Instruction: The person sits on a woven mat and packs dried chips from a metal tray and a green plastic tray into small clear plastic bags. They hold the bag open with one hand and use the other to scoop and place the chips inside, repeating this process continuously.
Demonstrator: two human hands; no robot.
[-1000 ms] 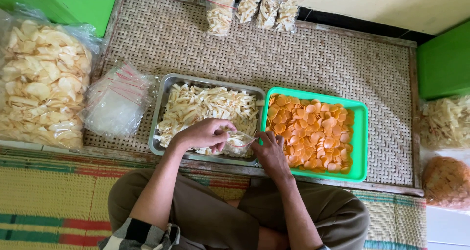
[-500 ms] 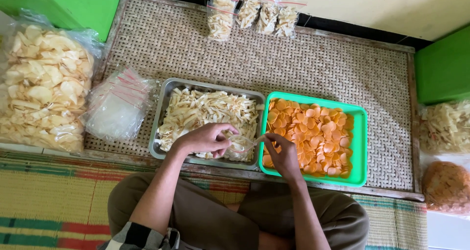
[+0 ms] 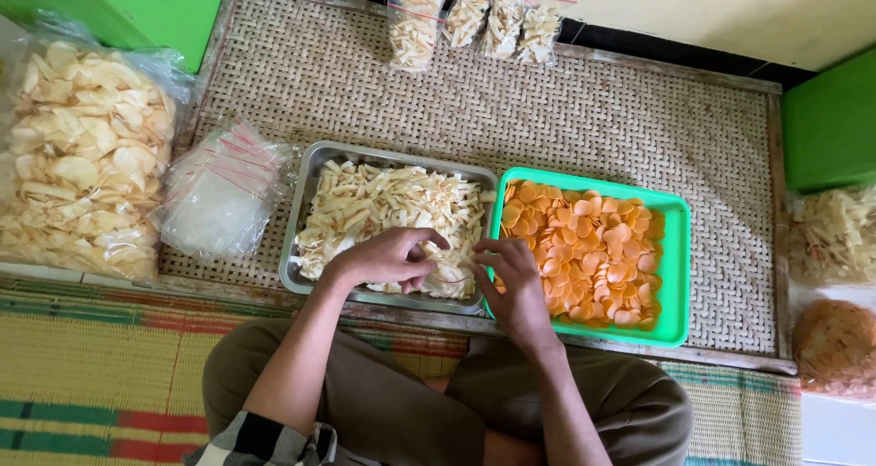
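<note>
Woven cane matting (image 3: 584,110) is our work surface, and at its near edge sits the metal tray (image 3: 306,201) of pale cracker strips (image 3: 383,201). Over its front corner we're holding a small clear bag (image 3: 452,279): our left hand (image 3: 388,258) curls in, fingers pinching at the mouth, while our right hand (image 3: 511,288) grips the other side. We judge it's the filling step; next calls for a steady open mouth and another pinch of strips. Just beside, a green tray (image 3: 680,265) holds orange discs (image 3: 584,251). Further out: empty bags (image 3: 219,192), a big sack of chips (image 3: 78,156), and filled packets (image 3: 474,14) at the far edge.
</note>
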